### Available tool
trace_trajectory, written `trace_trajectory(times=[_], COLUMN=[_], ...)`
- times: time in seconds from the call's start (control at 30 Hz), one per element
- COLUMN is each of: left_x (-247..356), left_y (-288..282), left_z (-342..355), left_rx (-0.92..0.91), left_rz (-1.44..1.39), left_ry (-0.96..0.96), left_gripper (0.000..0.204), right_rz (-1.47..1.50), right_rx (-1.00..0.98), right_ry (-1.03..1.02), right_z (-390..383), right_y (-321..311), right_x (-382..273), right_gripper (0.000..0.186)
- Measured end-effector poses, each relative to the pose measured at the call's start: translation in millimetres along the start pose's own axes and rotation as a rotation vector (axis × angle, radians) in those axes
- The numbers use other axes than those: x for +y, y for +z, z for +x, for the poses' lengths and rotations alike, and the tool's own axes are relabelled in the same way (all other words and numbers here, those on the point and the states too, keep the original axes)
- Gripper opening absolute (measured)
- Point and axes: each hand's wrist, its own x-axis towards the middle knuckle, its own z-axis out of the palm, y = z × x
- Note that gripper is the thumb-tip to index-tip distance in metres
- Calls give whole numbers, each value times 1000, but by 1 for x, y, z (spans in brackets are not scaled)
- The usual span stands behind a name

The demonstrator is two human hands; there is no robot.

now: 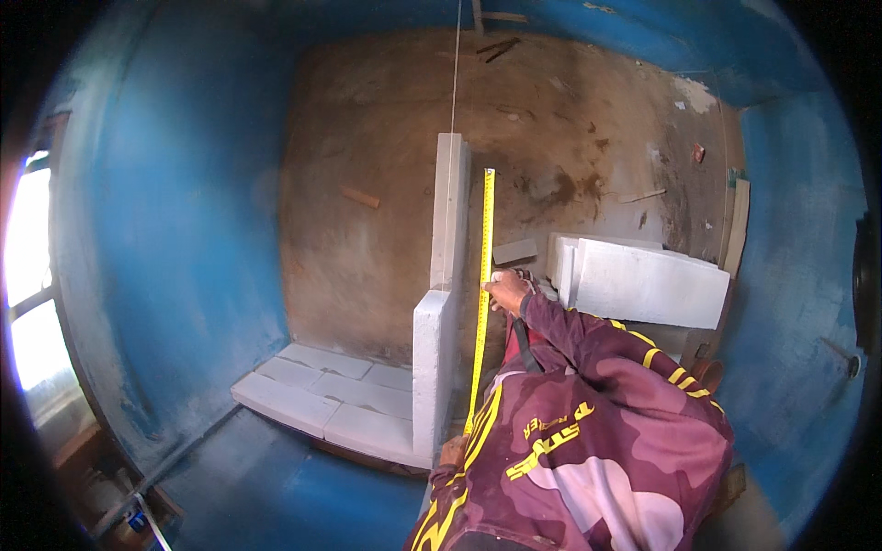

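Note:
A yellow measuring tape [483,275] is stretched out along the right side of a narrow wall of white blocks [434,367]. My right hand [505,291] is closed on the tape partway along it, fingers pinching its edge. Lower down, by the foot of the wall, is my left hand [453,450], near the tape's lower end. Its fingers are mostly hidden, and no tape case shows. The tape's far end lies past my right hand, beside the wall's longer, farther section [450,211].
A taut string [457,73] runs away from the wall's far end. White blocks [652,285] are stacked at right, and a low platform of white blocks [335,390] adjoins the wall at left. Blue walls [197,230] surround the brown, stained floor [367,119]. A brick-coloured piece [359,196] lies there.

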Motion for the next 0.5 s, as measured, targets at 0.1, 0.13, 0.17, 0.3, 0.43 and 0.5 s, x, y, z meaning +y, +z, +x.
trace_trajectory(times=[0.1, 0.13, 0.17, 0.3, 0.43, 0.5], left_x=[-16, -14, -7, 42, 82, 87], left_y=[-6, -16, -28, -101, -138, -139], left_z=[7, 9, 12, 29, 51, 58], left_rx=[23, 90, 107, 119, 185, 151], left_rz=[52, 41, -37, -788, -865, -886], left_ry=[-26, -21, -31, -415, -413, -462], left_gripper=[17, 17, 18, 31, 38, 39], right_rz=[-83, -9, 32, 120, 114, 79], right_rx=[104, 111, 77, 62, -54, -69], right_ry=[-2, 11, 19, 31, -52, -104], right_z=[3, 5, 7, 11, 6, 0], right_y=[-11, -16, -21, -39, -59, -74], right_x=[-8, -11, -14, -21, -15, -3], right_gripper=[23, 24, 25, 28, 29, 31])
